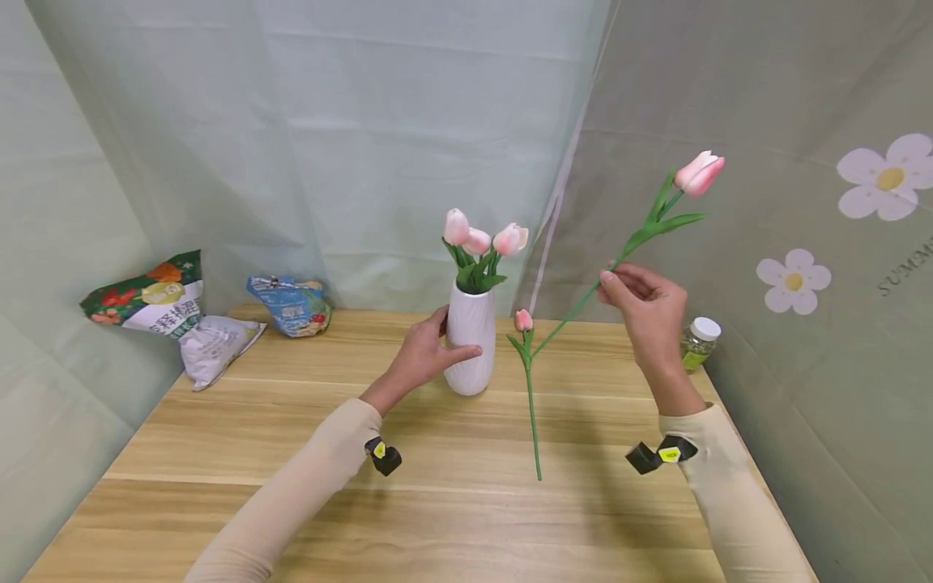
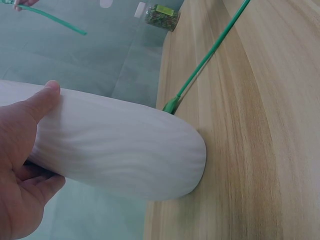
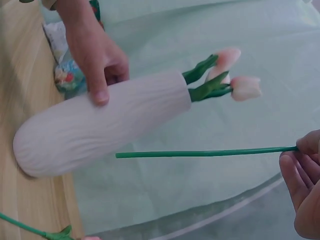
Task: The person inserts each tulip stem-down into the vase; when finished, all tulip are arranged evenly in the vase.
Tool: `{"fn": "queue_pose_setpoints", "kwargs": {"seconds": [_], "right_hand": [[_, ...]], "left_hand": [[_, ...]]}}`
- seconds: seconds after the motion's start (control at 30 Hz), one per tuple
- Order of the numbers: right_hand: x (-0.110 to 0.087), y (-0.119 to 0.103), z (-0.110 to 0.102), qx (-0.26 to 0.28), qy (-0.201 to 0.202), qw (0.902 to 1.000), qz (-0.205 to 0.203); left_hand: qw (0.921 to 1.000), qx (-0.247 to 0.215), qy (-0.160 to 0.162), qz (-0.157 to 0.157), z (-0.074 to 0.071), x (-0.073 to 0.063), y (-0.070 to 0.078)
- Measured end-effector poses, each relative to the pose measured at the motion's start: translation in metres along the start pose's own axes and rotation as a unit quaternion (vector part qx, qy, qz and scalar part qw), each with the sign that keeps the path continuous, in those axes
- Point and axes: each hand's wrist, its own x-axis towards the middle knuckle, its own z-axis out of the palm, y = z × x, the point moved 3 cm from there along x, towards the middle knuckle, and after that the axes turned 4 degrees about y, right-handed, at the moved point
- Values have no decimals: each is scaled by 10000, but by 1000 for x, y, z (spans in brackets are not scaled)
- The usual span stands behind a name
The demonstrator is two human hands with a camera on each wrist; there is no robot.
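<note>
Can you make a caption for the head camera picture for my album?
Left hand holding a white vase of three pink tulips, right hand pinching another tulip.

At the centre of the head frame, the white vase is showing a rippled, ceramic-looking surface with a soft, low sheen. The raised tulip at the upper right is displaying smooth, rubbery-looking petals on a plastic-looking stem. Lower down, the table is presenting streaked wood grain with a smooth, satin finish. Creased, matt cloth is hanging across the top, and the sleeves below are looking like plain, matt fabric. At the left, the bag and blue pouch are resembling crinkled plastic film; at the right, the clear jar is wearing a smooth, plastic-looking lid.
</note>
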Motion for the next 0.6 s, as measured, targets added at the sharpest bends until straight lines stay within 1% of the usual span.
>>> {"fn": "queue_pose_setpoints", "kwargs": {"seconds": [0.27,0.47,0.6], "right_hand": [[-1,-15,13,197,12,9990,-392],[-3,-28,22,421,-31,9964,-734],[-4,-38,28,584,-44,9943,-889]], "left_hand": [[10000,23,40,14,0,0,-1],[10000,-2,45,5,0,0,0],[10000,-29,45,11,0,0,-1]]}}
